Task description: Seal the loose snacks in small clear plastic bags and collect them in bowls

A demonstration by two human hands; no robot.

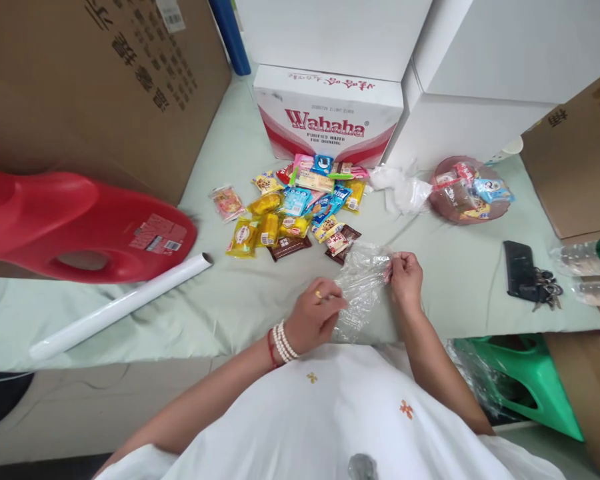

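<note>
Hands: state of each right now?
Left hand: closed, pinching the clear plastic bag.
Right hand: closed, pinching the same bag's other edge.

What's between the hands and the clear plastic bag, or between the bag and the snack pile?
Nothing visible. The left hand and right hand both pinch the clear plastic bag directly. The snack pile lies just beyond the bag on the green cloth, with nothing in between.

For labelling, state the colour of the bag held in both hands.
The plastic bag is clear and colourless; the head view shows it best.
</note>
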